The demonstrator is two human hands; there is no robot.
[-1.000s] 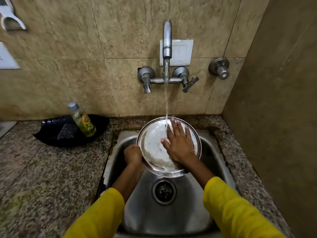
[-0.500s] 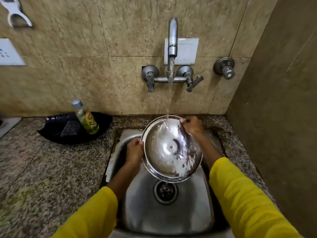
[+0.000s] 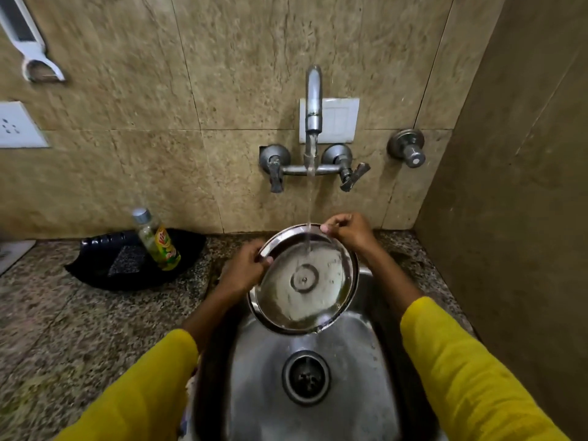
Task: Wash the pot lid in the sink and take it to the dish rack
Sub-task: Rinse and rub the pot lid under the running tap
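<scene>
The round steel pot lid (image 3: 304,281) is held tilted over the steel sink (image 3: 350,370), its hollow underside facing me. Water from the wall tap (image 3: 313,103) falls in a thin stream onto its upper part and drips off the lower rim toward the drain (image 3: 306,377). My left hand (image 3: 246,270) grips the lid's left rim. My right hand (image 3: 346,232) pinches the top rim, next to the stream. Both sleeves are yellow.
On the granite counter (image 3: 63,329) left of the sink lies a black tray (image 3: 95,268) with a scrub pad and a green dish soap bottle (image 3: 157,240). Tiled walls close off the back and right. A wall socket (image 3: 17,125) is at far left. No dish rack is in view.
My right hand left the lid's face and took its top rim. The soapy white film has rinsed off, showing bare steel. The lid sits higher over the sink.
</scene>
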